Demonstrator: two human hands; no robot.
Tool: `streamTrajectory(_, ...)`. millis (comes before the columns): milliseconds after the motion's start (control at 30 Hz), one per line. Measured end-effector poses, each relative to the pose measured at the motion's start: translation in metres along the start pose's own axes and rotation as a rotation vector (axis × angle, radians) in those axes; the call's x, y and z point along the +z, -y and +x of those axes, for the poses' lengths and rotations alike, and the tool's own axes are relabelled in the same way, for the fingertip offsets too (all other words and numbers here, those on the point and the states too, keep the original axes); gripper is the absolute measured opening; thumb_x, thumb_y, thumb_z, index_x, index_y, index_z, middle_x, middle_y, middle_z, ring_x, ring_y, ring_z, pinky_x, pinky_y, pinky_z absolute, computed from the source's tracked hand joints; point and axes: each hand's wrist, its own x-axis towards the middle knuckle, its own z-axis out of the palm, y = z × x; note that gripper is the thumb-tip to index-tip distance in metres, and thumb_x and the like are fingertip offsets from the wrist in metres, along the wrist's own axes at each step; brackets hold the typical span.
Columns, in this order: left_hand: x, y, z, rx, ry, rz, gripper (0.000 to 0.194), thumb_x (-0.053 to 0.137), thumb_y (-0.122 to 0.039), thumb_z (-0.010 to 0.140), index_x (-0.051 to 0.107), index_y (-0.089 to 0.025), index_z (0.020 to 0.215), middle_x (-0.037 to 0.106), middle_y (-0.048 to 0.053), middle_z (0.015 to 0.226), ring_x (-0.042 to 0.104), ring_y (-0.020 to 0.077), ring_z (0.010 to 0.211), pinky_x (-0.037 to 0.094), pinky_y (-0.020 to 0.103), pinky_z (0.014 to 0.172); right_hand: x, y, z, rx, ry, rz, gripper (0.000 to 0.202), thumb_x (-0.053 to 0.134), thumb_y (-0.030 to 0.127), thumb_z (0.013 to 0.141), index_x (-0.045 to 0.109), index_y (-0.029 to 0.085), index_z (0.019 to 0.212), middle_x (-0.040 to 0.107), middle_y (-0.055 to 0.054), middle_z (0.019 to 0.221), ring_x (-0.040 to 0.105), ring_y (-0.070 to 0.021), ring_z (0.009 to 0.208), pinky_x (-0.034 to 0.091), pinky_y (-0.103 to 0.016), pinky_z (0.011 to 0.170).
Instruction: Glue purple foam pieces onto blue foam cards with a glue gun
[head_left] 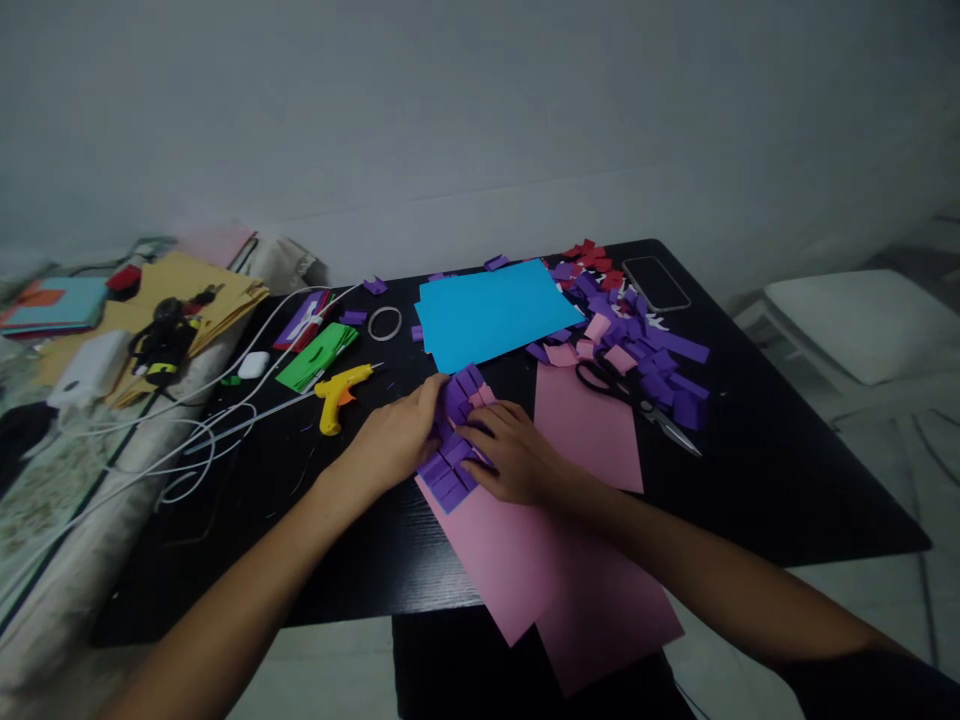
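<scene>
Purple paper strips (451,472) between both hands (401,430) (517,460), above pink sheet (499,560)

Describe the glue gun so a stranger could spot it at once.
On the black table, find the person's left hand. Between it and the green paper lies the glue gun, its nozzle pointing right. Its bright yellow, pistol-shaped body with an orange trigger sets it apart.

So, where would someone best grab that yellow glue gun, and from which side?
Probably by its handle, from the near side: the yellow glue gun lies flat with the handle pointing back toward the person, while the nozzle points away to the right, so that grip should keep clear of the tip.
</scene>
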Motion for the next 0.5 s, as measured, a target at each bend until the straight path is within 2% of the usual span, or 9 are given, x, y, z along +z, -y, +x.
streamTrajectory(167,0.014,-0.015,-0.009,-0.009,-0.065,0.147,0.071,0.052,-0.009,0.095,0.029,-0.014,0.162,0.073,0.021,0.129,0.076,0.0328,0.111,0.063,0.04,0.082,0.004,0.0,-0.002,0.002,0.018,-0.028,0.03,0.065,0.034,0.099,0.074,0.018,0.122,0.069,-0.018,0.123,0.059,-0.0371,0.121,0.051,-0.057,0.103)
streamTrajectory(333,0.023,-0.027,-0.018,-0.008,-0.11,0.215,0.064,0.044,-0.005,0.096,0.037,-0.009,0.159,0.075,0.019,0.121,0.074,0.0302,0.103,0.063,0.04,0.081,0.002,-0.005,-0.002,0.043,-0.042,0.101,0.025,0.07,0.033,0.094,0.074,0.018,0.115,0.072,-0.016,0.117,0.065,-0.0336,0.111,0.056,-0.054,0.096)
streamTrajectory(500,0.03,-0.033,-0.024,-0.031,-0.139,0.208,0.056,0.043,-0.004,0.096,0.046,-0.01,0.152,0.075,0.017,0.113,0.073,0.0302,0.1,0.063,0.041,0.082,-0.008,-0.014,-0.003,0.115,-0.142,0.242,0.017,0.064,0.023,0.098,0.074,0.02,0.111,0.073,-0.015,0.115,0.069,-0.0291,0.11,0.06,-0.047,0.097)
